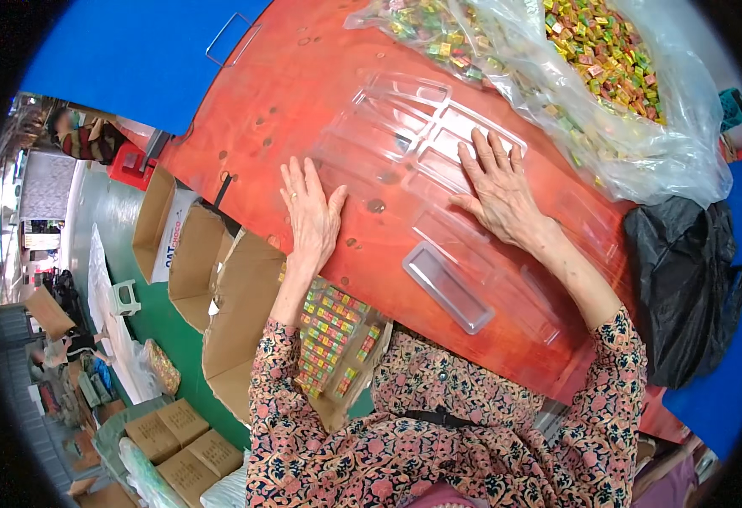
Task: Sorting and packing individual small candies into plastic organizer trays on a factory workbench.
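Note:
My left hand (310, 210) is open, its fingers stretched out over the red table (261, 152), left of the clear plastic trays. My right hand (498, 188), also open with fingers spread, lies on or just above a shallow clear tray (447, 165). Several more such trays (388, 106) lie side by side beyond it, some hard to tell from the table through their clear plastic. One rectangular tray (447, 288) with a raised rim sits apart, nearer to me. Neither hand holds anything.
A large clear bag (591, 157) of small wrapped cubes (608, 68) stands at the far right. Below it hangs a black plastic bag (684, 288). Left of the table, an open carton (240, 322) holds trays filled with coloured cubes (329, 330). Brown boxes (180, 449) stand on the floor.

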Demonstrator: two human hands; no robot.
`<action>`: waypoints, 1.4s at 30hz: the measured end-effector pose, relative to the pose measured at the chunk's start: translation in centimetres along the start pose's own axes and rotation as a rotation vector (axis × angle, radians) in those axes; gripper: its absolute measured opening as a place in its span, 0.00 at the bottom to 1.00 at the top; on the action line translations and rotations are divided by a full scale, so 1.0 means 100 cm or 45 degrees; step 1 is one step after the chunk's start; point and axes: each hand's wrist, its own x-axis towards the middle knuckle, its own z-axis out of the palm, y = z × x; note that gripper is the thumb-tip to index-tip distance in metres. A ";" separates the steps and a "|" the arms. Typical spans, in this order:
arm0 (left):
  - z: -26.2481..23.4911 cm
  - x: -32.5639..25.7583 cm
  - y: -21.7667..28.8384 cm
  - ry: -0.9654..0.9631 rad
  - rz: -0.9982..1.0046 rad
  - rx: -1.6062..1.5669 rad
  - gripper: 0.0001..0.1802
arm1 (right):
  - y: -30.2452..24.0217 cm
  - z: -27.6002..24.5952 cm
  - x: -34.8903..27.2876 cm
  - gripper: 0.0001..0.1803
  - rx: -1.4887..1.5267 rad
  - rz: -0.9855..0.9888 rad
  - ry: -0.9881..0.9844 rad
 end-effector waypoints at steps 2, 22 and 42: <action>-0.003 0.006 0.004 0.051 0.049 -0.054 0.37 | 0.000 -0.001 0.000 0.40 0.004 0.001 0.001; 0.049 0.118 0.059 -0.140 0.734 -0.120 0.30 | 0.008 -0.007 -0.006 0.42 -0.036 0.003 -0.011; 0.007 0.071 0.104 -0.189 0.979 -0.122 0.31 | 0.039 -0.075 -0.058 0.35 0.272 0.125 0.041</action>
